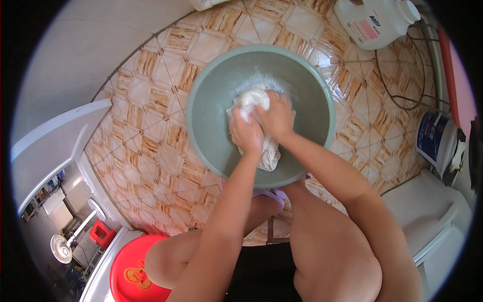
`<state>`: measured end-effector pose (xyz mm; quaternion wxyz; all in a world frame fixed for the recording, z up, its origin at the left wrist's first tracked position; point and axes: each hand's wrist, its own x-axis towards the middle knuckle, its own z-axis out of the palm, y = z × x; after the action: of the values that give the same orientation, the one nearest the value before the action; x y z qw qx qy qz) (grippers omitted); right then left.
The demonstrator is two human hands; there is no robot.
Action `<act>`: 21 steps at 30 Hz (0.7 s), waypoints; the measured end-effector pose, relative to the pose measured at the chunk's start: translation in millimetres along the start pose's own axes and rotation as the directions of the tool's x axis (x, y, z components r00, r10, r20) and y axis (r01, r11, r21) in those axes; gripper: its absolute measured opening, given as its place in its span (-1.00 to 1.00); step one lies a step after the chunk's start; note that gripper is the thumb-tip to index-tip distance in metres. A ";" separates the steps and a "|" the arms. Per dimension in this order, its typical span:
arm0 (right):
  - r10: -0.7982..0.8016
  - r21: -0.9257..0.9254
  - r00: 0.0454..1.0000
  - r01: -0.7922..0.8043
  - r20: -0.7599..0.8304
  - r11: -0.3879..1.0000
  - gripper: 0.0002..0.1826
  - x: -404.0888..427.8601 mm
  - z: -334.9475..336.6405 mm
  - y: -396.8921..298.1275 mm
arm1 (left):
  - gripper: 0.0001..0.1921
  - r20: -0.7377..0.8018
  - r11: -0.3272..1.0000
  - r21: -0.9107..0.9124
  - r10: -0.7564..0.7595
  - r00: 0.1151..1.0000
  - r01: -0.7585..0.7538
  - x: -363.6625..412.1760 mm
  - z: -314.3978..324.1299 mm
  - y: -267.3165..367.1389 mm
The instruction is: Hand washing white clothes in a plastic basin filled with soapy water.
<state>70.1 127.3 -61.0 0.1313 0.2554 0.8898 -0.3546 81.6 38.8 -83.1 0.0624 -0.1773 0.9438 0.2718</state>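
A wet white cloth (270,154) lies bunched up inside a grey-green plastic basin (211,143) on the tiled floor. My left hand (247,130) grips the near left part of the cloth. On its right side, my right hand (277,115) holds a fold, with the fingers curled over the far part. Both thumbs come close together above the fabric. Suds (260,77) cling to the basin's bottom beyond the cloth. The undersides of both hands are hidden, so the exact grip below cannot be seen.
A white plastic jug (371,26) stands at the far right, near a looped dark hose or cable (394,102). A labelled bucket (434,139) is at the right wall. To the left is a door (60,139); a red basin (128,271) lies beside my left knee.
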 end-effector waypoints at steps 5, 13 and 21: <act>-0.098 -0.012 0.988 0.101 0.121 0.995 -0.54 42.3 -7.4 -7.3 | -0.70 0.124 0.994 0.053 -0.105 0.987 0.099 33.0 -8.5 12.2; 0.308 0.339 0.950 -0.307 0.053 0.889 -0.54 58.3 11.1 23.2 | -0.72 0.216 0.717 -0.680 -0.008 0.976 0.156 60.6 -1.0 -30.0; -0.027 0.062 0.999 0.028 -0.017 0.998 -0.47 22.2 -52.4 -2.9 | -0.63 -0.036 0.997 0.043 -0.064 0.997 0.066 13.8 -60.6 1.2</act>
<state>47.2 170.1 -31.1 0.1113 0.2499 0.8827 -0.3821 67.0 3.2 -34.4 0.0586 -0.2112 0.9443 0.2456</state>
